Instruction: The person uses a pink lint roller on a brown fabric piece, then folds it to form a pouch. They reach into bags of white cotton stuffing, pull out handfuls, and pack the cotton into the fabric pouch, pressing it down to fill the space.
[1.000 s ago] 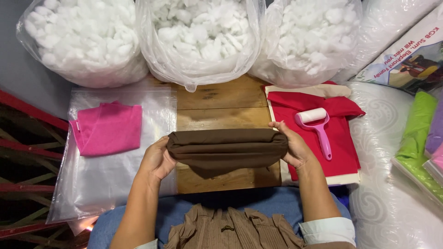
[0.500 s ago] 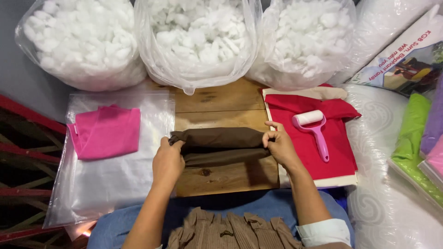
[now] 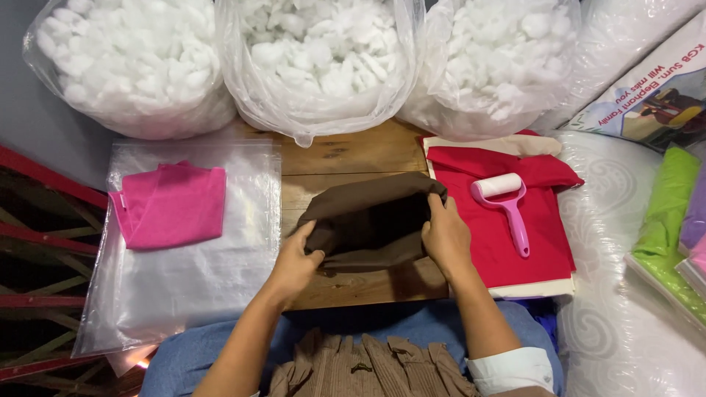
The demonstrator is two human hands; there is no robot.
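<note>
On the wooden tabletop [image 3: 353, 158], the left hand [image 3: 294, 266] and right hand [image 3: 443, 237] each pinch an edge of a folded dark brown cloth cover [image 3: 368, 224], grips pressed together on it, beside a red cloth [image 3: 540, 242] carrying a pink lint roller [image 3: 506, 202]

Wooden worktop [image 3: 353, 158], grey wall [image 3: 22, 110] far left.
Red metal frame [image 3: 44, 242] at left; white quilted padding [image 3: 625, 323] at right.

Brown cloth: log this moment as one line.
left hand: grips brown cloth | right hand: grips its other edge | cloth: on wooden board | lint roller: on red cloth
</note>
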